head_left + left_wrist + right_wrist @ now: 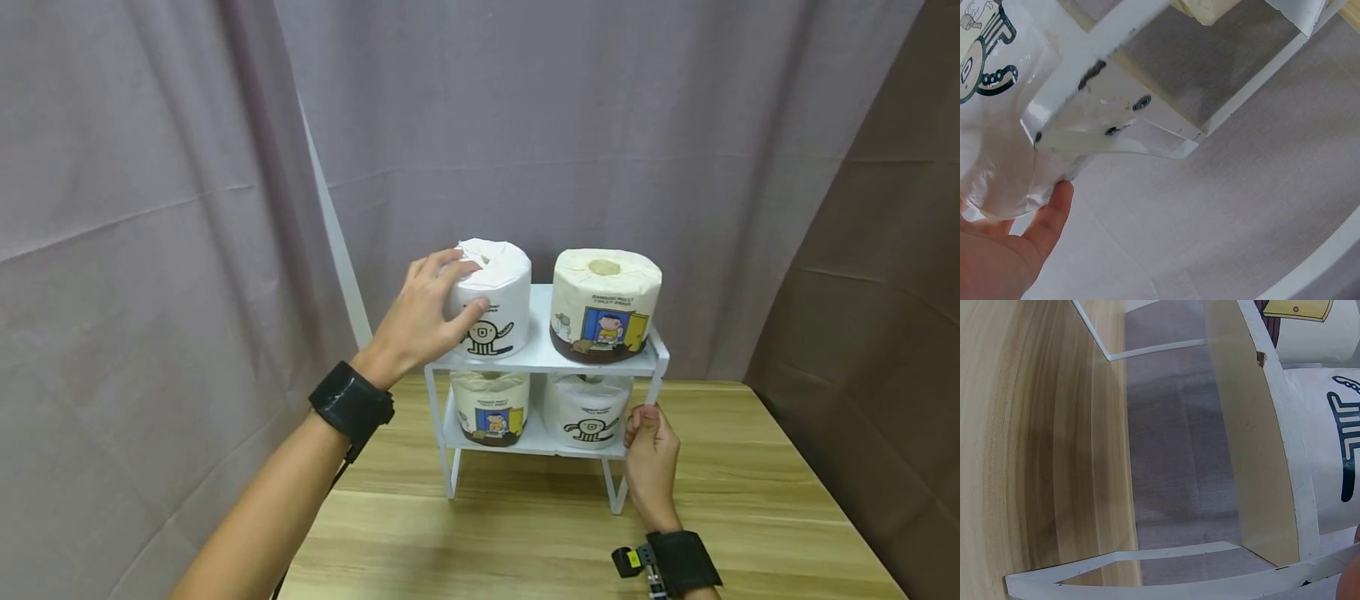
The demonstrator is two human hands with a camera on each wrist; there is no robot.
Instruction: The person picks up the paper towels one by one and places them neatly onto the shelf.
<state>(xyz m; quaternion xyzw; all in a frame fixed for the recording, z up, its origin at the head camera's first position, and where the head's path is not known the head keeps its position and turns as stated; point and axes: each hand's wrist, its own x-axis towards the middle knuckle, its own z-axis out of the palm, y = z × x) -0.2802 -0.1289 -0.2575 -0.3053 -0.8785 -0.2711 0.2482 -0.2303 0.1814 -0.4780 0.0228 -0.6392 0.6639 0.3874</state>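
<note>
A white two-tier shelf [540, 354] bears wrapped toilet rolls on both levels. My left hand [427, 312] grips the white toilet roll [506, 321] on the top left, with the thumb across its front and the fingers curved over its upper side. In the left wrist view that roll [997, 162] overhangs the shelf's end, the fingers [1054, 219] against it. My right hand [652, 458] holds the shelf's right upright, fingers curled at it beside the lower tier. Only a sliver of that hand [1349, 578] enters the right wrist view.
A cream roll [600, 312] stands at the top right. Below are another cream roll [491, 408] on the left and a white roll [588, 412] on the right. The shelf stands on a wooden table [517, 542], with grey curtains [562, 125] behind and at the sides.
</note>
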